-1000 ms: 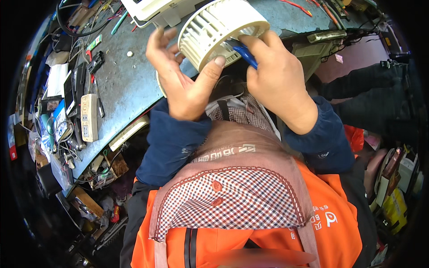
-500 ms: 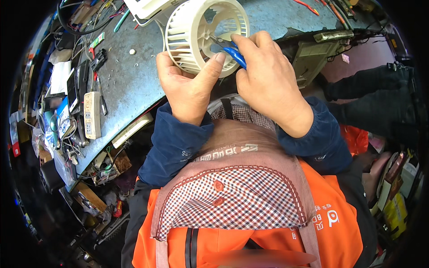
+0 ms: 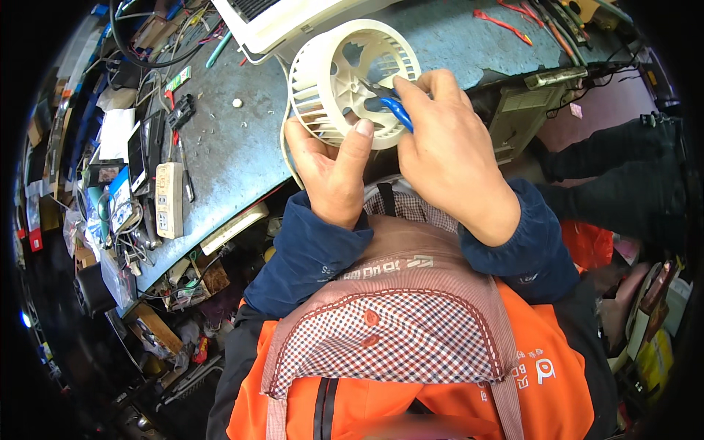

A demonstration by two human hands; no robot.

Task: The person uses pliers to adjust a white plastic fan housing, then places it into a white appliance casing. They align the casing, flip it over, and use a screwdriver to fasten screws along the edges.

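A cream plastic blower wheel [image 3: 314, 88] is tilted with its open end toward me, its hub and spokes showing inside the slatted rim. My left hand [image 3: 334, 165] grips the rim at the lower left, thumb on the near edge and fingers round the slats. In my right hand [image 3: 451, 150] is a pair of blue-handled pliers [image 3: 397, 114], fingers wrapped round the handles. The metal jaws point into the wheel, close to the hub; whether they touch it I cannot make out.
A white appliance housing [image 3: 282, 26] stands behind the wheel on the blue worktop [image 3: 235, 147]. To the left lie a power strip [image 3: 169, 199], a phone [image 3: 137, 156], a screwdriver [image 3: 185, 172] and tangled cables. Red-handled tools [image 3: 506, 26] lie at the far right. Someone's dark-clothed legs [image 3: 616, 169] are at the right.
The whole view has shifted, so wheel and hands appear lower and further right. The plier jaws show more clearly and look pulled back slightly from the hub. Both holds are unchanged.
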